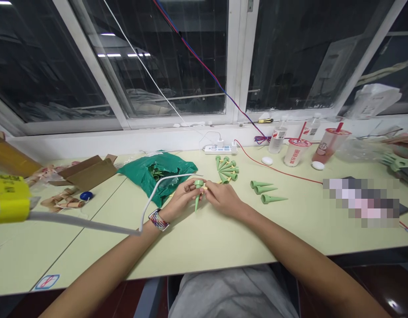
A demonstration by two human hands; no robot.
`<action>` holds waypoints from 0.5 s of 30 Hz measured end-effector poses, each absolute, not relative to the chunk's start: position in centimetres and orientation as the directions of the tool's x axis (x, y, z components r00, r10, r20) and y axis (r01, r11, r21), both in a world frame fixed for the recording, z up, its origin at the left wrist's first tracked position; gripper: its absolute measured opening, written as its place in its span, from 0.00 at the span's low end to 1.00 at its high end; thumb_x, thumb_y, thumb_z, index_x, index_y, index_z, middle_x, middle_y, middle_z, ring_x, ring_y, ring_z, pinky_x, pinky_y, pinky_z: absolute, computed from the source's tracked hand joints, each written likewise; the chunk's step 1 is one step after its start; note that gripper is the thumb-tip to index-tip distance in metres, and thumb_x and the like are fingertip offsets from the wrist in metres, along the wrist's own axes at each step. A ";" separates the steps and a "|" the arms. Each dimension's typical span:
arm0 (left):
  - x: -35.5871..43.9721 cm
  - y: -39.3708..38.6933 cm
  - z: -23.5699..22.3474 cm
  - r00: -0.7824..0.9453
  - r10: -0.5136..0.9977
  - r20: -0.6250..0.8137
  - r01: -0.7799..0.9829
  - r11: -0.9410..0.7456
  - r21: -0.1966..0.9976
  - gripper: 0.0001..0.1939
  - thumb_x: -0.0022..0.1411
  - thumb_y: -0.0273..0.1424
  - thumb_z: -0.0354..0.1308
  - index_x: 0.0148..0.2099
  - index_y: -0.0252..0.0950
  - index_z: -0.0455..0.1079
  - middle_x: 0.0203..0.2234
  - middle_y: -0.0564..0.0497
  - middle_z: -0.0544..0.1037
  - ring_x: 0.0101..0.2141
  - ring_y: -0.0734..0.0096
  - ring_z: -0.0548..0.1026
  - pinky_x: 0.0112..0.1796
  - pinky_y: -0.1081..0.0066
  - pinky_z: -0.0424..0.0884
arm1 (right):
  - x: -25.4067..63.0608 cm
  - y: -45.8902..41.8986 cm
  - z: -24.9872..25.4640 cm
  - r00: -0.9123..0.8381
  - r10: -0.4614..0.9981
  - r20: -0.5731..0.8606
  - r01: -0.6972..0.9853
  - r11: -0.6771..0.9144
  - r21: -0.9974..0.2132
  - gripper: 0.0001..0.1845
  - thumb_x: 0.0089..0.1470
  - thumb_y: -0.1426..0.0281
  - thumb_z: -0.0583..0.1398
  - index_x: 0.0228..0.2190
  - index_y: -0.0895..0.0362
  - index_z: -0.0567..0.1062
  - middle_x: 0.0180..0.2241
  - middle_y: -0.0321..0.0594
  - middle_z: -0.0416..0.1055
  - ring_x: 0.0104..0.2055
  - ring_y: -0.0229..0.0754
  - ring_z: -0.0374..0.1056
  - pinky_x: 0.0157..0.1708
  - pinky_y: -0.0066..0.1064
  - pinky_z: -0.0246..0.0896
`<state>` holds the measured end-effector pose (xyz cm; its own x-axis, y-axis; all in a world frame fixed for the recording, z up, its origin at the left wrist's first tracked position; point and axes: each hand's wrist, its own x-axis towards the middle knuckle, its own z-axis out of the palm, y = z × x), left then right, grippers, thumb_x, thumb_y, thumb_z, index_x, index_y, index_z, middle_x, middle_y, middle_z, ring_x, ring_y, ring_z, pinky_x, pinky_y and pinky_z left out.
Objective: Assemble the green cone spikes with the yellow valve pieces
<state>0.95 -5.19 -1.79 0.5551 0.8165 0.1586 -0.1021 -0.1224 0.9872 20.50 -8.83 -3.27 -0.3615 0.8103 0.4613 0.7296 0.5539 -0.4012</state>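
My left hand [181, 199] is closed around a green plastic watering spike [197, 205], held with its wide cup end up and its point down. My right hand [224, 198] pinches a small yellow piece [204, 189] against the spike's side, just below the cup; the fingers partly hide it. Just beyond my hands, several green spikes with yellow pieces [229, 168] lie fanned out on the table. On the right, three green spikes without visible yellow pieces [272, 198] lie flat. A torn green plastic bag [177, 164] with green parts inside sits behind my left hand.
A grey bent rod [88, 221] with yellow wrapping crosses the left foreground. Cardboard [88, 176] and wooden pieces [60, 202] lie on the left. A power strip [219, 149], bottle [277, 140] and drink cups [294, 153] stand along the back. Another person's hand [404, 142] is at far right.
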 end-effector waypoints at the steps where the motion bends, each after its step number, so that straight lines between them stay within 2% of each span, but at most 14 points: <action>1: 0.9 -5.1 -1.9 0.561 0.811 0.166 -0.109 -0.126 0.986 0.18 0.62 0.35 0.69 0.53 0.35 0.76 0.34 0.49 0.77 0.31 0.72 0.73 0.34 0.72 0.71 | 20.5 -8.8 -3.2 -0.357 0.816 0.454 0.700 0.555 -0.448 0.09 0.71 0.66 0.51 0.43 0.54 0.70 0.35 0.39 0.78 0.32 0.40 0.68 0.30 0.30 0.44; 4: 0.8 -4.9 -2.1 0.584 0.795 0.166 -0.137 -0.106 0.985 0.19 0.63 0.36 0.69 0.54 0.35 0.76 0.35 0.48 0.78 0.31 0.72 0.74 0.34 0.72 0.72 | 20.4 -8.8 -3.3 -0.333 0.837 0.434 0.622 0.541 -0.566 0.09 0.71 0.67 0.51 0.41 0.53 0.70 0.31 0.35 0.76 0.29 0.39 0.65 0.30 0.28 0.46; 10: 0.7 -4.8 -2.0 0.567 0.804 0.177 -0.140 -0.117 0.983 0.21 0.62 0.35 0.70 0.56 0.36 0.74 0.38 0.47 0.79 0.34 0.70 0.76 0.36 0.71 0.74 | 20.1 -8.3 -3.8 -0.293 0.878 0.379 0.448 0.476 -0.757 0.10 0.68 0.67 0.52 0.36 0.53 0.71 0.29 0.32 0.73 0.30 0.38 0.64 0.32 0.27 0.50; 13: 0.6 -4.9 -1.7 0.551 0.808 0.207 -0.087 -0.191 0.978 0.22 0.63 0.35 0.69 0.57 0.36 0.73 0.36 0.49 0.78 0.33 0.71 0.77 0.38 0.70 0.74 | 19.6 -8.0 -4.1 -0.263 0.902 0.342 0.258 0.407 -0.876 0.11 0.66 0.67 0.53 0.31 0.54 0.70 0.26 0.32 0.68 0.27 0.37 0.60 0.30 0.27 0.51; 15: 0.5 -4.9 -1.6 0.540 0.809 0.232 -0.027 -0.259 0.966 0.22 0.63 0.36 0.68 0.57 0.35 0.72 0.36 0.49 0.78 0.33 0.70 0.78 0.40 0.68 0.74 | 19.2 -7.7 -4.2 -0.267 0.934 0.240 0.073 0.267 -0.961 0.12 0.65 0.66 0.53 0.28 0.54 0.68 0.21 0.29 0.61 0.22 0.35 0.54 0.25 0.26 0.48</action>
<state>0.48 -4.91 -1.60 0.5402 0.8089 0.2319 -0.0273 -0.2586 0.9656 19.24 -7.67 -4.22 -0.2668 0.9335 0.2396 0.0733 0.2675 -0.9608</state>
